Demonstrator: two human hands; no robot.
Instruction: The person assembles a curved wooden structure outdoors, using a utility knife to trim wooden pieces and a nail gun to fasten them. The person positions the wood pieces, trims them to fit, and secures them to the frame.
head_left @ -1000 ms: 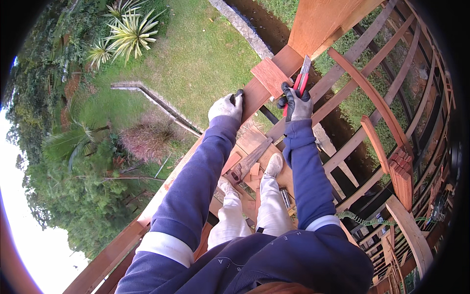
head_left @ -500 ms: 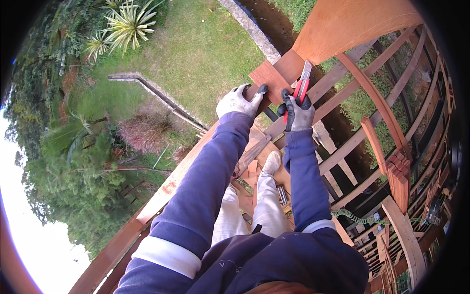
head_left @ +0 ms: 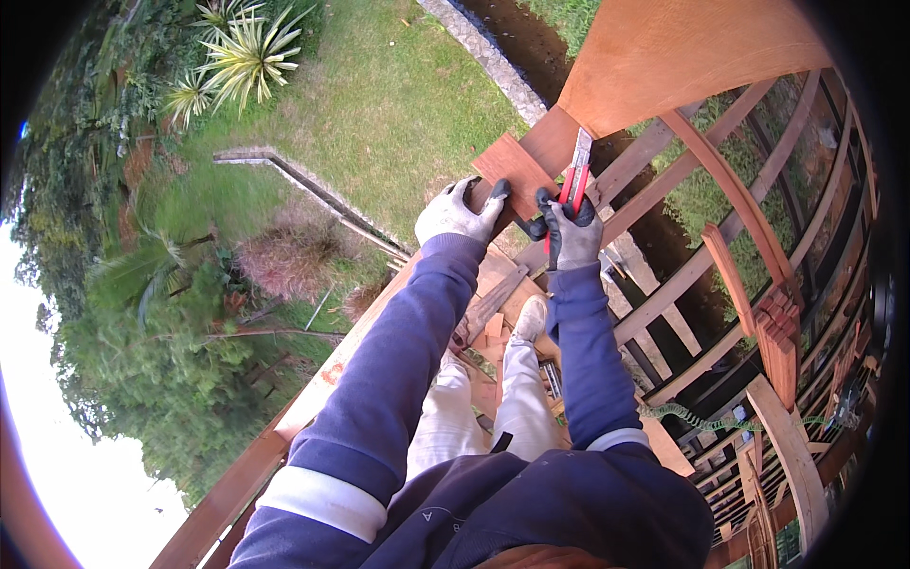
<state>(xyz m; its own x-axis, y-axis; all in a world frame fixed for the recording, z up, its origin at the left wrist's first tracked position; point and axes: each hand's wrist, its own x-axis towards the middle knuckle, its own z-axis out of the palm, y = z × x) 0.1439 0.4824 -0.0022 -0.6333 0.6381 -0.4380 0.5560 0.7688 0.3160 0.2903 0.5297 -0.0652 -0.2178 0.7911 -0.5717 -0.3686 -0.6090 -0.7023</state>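
Here at the beam point(head_left: 552, 142), the wooden block point(head_left: 515, 171) is showing a flat, reddish-brown face with fine streaked grain; it's lying across the top, one corner jutting over the lawn point(head_left: 379, 114). The left hand point(head_left: 457, 213), gloved, is laying its thumb at the block's near edge, fingers curling to the left; whether it's gripping, I can't tell. The right hand point(head_left: 575, 237) is clasping a red knife point(head_left: 576, 178), its silver blade pointing up beside the block. Just past that, a broad orange-brown board point(head_left: 682, 57) is blocking the beam's far end. Below, a saw point(head_left: 495, 296) is lying near a shoe point(head_left: 530, 319), the left sleeve point(head_left: 379, 379) partly covering it. Off right, curved slats point(head_left: 739, 194) are running past stacked wood strips point(head_left: 777, 346).
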